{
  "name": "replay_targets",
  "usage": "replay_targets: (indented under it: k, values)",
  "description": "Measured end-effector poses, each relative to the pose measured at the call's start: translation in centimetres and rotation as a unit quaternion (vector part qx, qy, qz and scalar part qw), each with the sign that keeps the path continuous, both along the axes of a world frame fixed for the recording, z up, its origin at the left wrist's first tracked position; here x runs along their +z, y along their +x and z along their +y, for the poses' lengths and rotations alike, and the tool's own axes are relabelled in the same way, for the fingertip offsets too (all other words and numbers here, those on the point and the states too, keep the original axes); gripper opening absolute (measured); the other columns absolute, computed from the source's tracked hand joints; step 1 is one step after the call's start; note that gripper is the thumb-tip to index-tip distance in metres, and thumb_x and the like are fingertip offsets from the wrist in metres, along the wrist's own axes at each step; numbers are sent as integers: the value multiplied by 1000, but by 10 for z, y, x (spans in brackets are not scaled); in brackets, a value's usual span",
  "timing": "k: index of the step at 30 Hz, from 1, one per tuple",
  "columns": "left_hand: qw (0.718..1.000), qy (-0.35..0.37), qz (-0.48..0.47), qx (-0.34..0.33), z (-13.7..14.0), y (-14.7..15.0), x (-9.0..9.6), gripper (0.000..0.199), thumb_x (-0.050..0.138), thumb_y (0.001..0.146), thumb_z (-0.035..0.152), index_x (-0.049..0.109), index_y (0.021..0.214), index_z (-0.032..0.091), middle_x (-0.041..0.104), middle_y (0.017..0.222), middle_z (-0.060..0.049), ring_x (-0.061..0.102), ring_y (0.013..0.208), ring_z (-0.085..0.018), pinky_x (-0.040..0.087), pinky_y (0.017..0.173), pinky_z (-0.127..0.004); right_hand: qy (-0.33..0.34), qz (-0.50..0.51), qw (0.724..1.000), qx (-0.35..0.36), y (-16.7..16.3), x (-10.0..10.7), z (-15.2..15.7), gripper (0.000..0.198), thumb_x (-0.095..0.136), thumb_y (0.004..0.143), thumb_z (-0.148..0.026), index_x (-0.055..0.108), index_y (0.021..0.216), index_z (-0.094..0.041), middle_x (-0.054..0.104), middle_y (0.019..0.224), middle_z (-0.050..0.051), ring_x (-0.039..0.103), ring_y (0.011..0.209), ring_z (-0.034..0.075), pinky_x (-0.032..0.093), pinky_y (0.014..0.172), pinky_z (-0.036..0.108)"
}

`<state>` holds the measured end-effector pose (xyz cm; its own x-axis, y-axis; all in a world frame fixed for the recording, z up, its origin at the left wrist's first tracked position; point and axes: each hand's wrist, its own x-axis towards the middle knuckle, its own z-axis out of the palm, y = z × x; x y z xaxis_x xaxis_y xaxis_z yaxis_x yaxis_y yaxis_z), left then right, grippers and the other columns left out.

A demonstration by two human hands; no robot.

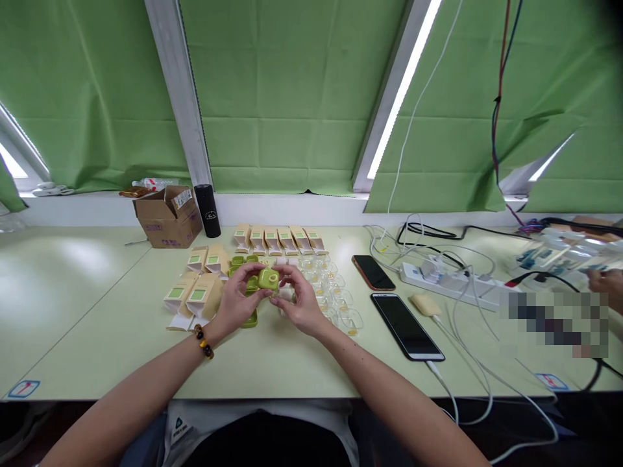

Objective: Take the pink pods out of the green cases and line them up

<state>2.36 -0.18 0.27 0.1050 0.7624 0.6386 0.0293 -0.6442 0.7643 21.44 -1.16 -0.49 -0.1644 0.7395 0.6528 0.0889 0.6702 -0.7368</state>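
Observation:
A small rounded green case with a ring-like mark on its face is held up above the table's middle. My left hand grips its left side between thumb and fingers. On its right side, my right hand pinches it in the same way. Behind and below my left hand lie more green pieces, partly hidden by the fingers. Several clear plastic pieces stand in rows to the right of my right hand. Small whitish pieces show just behind the hands.
Small cream boxes stand in a row behind, with others at left. A cardboard box and black bottle are farther back. Phones, a power strip and loose cables lie right. Another person's hand is at far right.

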Motion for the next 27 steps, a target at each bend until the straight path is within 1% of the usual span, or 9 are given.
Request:
replay_targets:
  k: [4, 7, 9, 11, 13, 15, 18, 22, 27]
  values:
    - [993, -67, -52, -76, -2, 2, 0, 49, 93, 81, 41, 68, 117, 20, 74, 116, -11, 72, 109, -24, 60, 99, -37, 3, 19, 1000, -5, -3, -2, 2, 42, 83, 89, -35, 63, 125, -30, 63, 122, 6, 64, 114, 25, 58, 97, 41]
    - [994, -61, -19, -84, -3, -1, -1, 40, 82, 92, 45, 69, 120, 20, 74, 118, -13, 72, 112, -25, 60, 101, -40, -2, 32, 999, 19, -4, -3, 1, 41, 80, 91, -36, 60, 127, -30, 63, 126, 6, 65, 118, 25, 57, 105, 44]
    - [997, -28, 36, -56, -3, -4, -2, 31, 73, 99, 45, 71, 119, 20, 73, 123, -15, 70, 119, -27, 58, 106, -42, -6, 37, 999, 28, -4, -3, 1, 40, 77, 94, -35, 60, 130, -30, 65, 129, 7, 66, 121, 25, 57, 109, 46]
    - [996, 9, 84, -7, -2, -5, -3, 29, 71, 101, 41, 71, 122, 21, 71, 130, -15, 67, 124, -27, 56, 109, -44, -3, 40, 999, 21, -4, -3, 0, 40, 74, 96, -33, 60, 133, -30, 66, 130, 8, 67, 122, 25, 58, 109, 45]
    - [993, 38, 108, 35, -1, -5, -4, 33, 72, 100, 38, 68, 130, 23, 69, 132, -13, 67, 123, -26, 57, 107, -43, 13, 38, 999, -1, -4, -2, -1, 39, 72, 97, -30, 62, 134, -30, 66, 131, 8, 69, 119, 24, 60, 106, 44]
    - [990, 62, 113, 57, 0, -4, -3, 34, 70, 101, 35, 67, 132, 23, 70, 128, -12, 69, 116, -24, 59, 102, -40, 39, 26, 999, -21, -4, -1, 0, 40, 71, 96, -26, 63, 135, -29, 67, 131, 9, 69, 117, 24, 61, 102, 43]
    - [986, 84, 120, 80, 0, -4, -2, 19, 67, 101, 32, 75, 115, 22, 75, 114, -9, 72, 108, -22, 60, 98, -38, 80, -5, 996, -44, -4, -1, 0, 44, 72, 94, -21, 65, 136, -30, 68, 130, 10, 68, 117, 26, 63, 97, 43]
    - [988, 50, 111, 98, 0, -4, -2, 14, 70, 97, 32, 80, 102, 23, 80, 102, -7, 75, 96, -22, 63, 89, -37, 119, -33, 989, -76, -4, -4, 0, 52, 73, 92, -17, 63, 141, -31, 70, 131, 11, 69, 115, 28, 63, 91, 43]
    - [994, -42, 65, 71, 2, -2, -5, 18, 74, 90, 37, 83, 92, 22, 82, 92, -6, 76, 83, -21, 64, 79, -36, 149, -54, 983, -94, -4, -5, -1, 54, 75, 93, -18, 62, 143, -32, 71, 130, 12, 68, 118, 30, 63, 88, 44]
